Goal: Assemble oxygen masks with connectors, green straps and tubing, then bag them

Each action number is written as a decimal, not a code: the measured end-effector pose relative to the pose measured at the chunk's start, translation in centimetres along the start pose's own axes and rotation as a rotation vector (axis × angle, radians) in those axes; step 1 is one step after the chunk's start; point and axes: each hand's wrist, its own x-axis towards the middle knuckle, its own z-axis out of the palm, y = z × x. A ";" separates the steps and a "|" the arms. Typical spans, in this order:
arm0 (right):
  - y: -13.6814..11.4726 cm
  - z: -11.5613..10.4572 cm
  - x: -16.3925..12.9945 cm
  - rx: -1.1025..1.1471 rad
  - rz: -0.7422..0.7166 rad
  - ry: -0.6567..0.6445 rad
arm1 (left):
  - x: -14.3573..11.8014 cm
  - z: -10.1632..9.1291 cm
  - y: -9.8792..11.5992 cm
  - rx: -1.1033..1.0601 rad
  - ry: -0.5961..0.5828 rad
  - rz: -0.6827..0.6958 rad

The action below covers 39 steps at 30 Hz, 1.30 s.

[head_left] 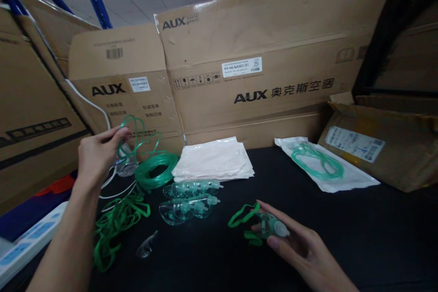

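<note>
My left hand [102, 148] is raised at the left, its fingers pinched on a loop of thin green tubing [138, 134]. Below it lie a thick coil of green tubing [171, 164] and a tangle of green elastic straps [118, 221]. Low on the right, my right hand [294, 242] grips a clear green oxygen mask [268, 226] with a green strap hanging from it. Several more clear green masks [191, 205] rest in rows between my hands. A small clear plastic piece [147, 245] lies nearer to me.
White pouches [212, 159] are stacked at the back middle. Farther right, a pouch [349, 180] carries coiled green tubing [318, 162]. Large cardboard boxes [273, 68] wall off the back; a smaller box [379, 141] stands right. A power strip [32, 239] and white cable lie left.
</note>
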 end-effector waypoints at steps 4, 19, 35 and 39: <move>-0.3 0.0 0.1 0.041 0.014 0.000 | -0.3 -0.8 2.7 -0.250 0.151 -0.038; -3.4 -3.4 -0.2 0.481 -0.137 0.420 | -9.7 -4.1 13.8 -0.845 0.076 0.177; -3.2 -5.5 -2.3 0.627 0.015 0.550 | -30.0 3.0 11.5 -0.123 -0.768 0.940; -3.5 -5.4 -2.6 0.555 0.054 0.453 | -29.5 2.3 11.0 -0.217 -0.802 0.849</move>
